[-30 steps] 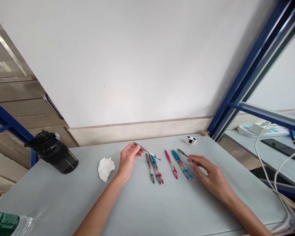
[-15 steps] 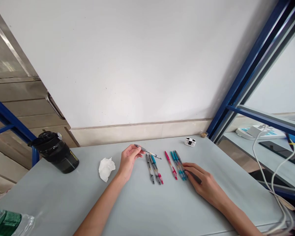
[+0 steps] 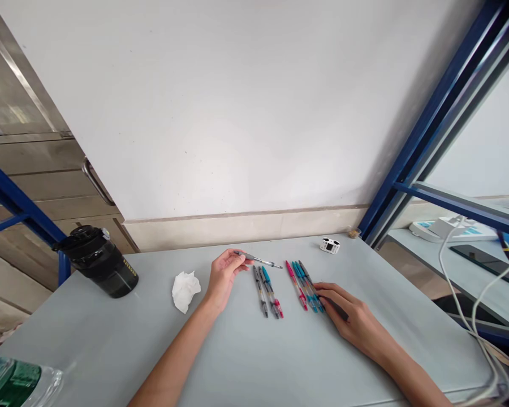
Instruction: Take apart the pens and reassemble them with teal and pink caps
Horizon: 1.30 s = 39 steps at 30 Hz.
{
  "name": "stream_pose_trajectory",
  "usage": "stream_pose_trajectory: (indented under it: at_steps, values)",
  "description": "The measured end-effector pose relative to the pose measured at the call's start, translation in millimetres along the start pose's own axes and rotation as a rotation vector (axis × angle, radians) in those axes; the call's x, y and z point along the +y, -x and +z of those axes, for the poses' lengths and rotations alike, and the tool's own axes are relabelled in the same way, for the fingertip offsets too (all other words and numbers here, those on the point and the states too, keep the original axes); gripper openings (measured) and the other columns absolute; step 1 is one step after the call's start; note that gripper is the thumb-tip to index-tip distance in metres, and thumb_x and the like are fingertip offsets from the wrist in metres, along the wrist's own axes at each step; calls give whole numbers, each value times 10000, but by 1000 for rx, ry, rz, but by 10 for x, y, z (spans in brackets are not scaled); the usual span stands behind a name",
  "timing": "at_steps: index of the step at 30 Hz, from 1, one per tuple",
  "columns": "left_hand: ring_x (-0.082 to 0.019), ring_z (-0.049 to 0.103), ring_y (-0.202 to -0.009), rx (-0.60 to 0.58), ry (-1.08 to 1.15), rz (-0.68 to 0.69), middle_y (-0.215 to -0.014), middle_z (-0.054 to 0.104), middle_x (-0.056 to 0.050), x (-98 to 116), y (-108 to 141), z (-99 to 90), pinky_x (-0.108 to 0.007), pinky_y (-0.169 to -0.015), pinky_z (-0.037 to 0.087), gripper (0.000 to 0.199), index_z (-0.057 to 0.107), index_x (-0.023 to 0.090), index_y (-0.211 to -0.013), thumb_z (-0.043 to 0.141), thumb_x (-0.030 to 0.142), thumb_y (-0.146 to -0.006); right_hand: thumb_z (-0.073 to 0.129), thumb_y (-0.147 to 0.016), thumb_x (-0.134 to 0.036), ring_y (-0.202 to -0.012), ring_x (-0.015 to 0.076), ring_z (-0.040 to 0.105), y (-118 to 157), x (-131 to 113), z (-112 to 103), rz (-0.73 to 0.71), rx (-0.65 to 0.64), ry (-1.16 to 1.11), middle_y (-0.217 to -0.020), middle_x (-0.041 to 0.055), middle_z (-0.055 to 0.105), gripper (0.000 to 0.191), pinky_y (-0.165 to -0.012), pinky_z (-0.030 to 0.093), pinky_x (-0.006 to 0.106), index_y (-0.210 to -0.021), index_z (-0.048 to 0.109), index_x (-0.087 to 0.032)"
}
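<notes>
Between its thumb and fingers my left hand (image 3: pixel 224 277) pinches a grey clear-barrelled pen (image 3: pixel 263 262), its tip pointing right above the table. Below it lie two grey pens (image 3: pixel 261 291) and a blue-capped pen with a pink end (image 3: pixel 272 291), side by side. To their right a pink pen (image 3: pixel 296 285) rests beside blue pens (image 3: pixel 305 285) and a grey-topped pen (image 3: pixel 309 277). My right hand (image 3: pixel 343 311) touches the right edge of this group, fingers closed around a dark item that is mostly hidden.
A crumpled white tissue (image 3: pixel 185 291) and a black bottle (image 3: pixel 99 263) are on the left of the table (image 3: pixel 237 362). A small white device (image 3: pixel 330 245) sits at the back. A green bottle (image 3: pixel 19 381) is front left; white cables (image 3: pixel 449 282) hang right.
The pen in my left hand has turned flatter and shifted slightly right. On the right, the pink and blue pens now lie closer together, and my right hand has barely moved.
</notes>
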<state>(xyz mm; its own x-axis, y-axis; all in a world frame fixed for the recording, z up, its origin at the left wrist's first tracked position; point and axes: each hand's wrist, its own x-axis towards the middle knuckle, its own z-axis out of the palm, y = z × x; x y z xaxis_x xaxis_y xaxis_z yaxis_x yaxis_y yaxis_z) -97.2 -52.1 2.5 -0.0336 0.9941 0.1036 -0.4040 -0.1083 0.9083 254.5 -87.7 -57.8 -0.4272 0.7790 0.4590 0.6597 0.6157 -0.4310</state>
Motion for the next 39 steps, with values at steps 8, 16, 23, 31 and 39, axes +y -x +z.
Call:
stream_pose_trajectory:
  at_steps: [8, 16, 23, 31, 39]
  values:
    - [-260, 785, -968, -9, 10, -14, -909, 770, -65, -16, -7, 4, -352, -873, 571, 267, 774, 158, -972, 891, 350, -829, 490, -1124, -296, -1240, 261, 742, -4, -5, 6, -23, -27, -2, -1472, 90, 672, 311, -1032, 649, 393, -1358, 693, -318]
    - [-272, 801, -993, -28, 23, -12, -930, 782, -62, -53, -1, -26, -372, -901, 573, 265, 754, 167, -1013, 884, 331, -850, 440, -1144, -319, -1232, 273, 736, -33, -73, -42, 15, -55, -14, -1477, 115, 660, 313, -1021, 647, 424, -1376, 650, -307]
    - [-277, 806, -1004, -41, 25, -14, -980, 804, -78, -50, 4, -12, -382, -909, 581, 258, 742, 171, -1019, 878, 315, -854, 455, -1139, -306, -1208, 268, 743, -36, -107, -53, 17, -22, -24, -1449, 104, 675, 292, -992, 648, 400, -1365, 639, -314]
    - [-279, 806, -1019, -81, 11, -20, -1003, 820, -112, -44, 23, 1, -389, -923, 587, 231, 733, 156, -1012, 853, 306, -885, 484, -1138, -335, -1229, 273, 732, 3, -44, -37, 39, -21, 13, -1485, 102, 644, 293, -1003, 636, 402, -1405, 603, -329]
    - [-319, 814, -1029, -147, -15, -76, -1055, 800, -106, -39, 77, 60, -445, -970, 588, 276, 681, 170, -871, 911, 317, -830, 512, -1135, -413, -1199, 290, 720, -558, -436, -63, 15, 28, -28, -1445, 131, 654, 390, -969, 630, 429, -1514, 503, -320]
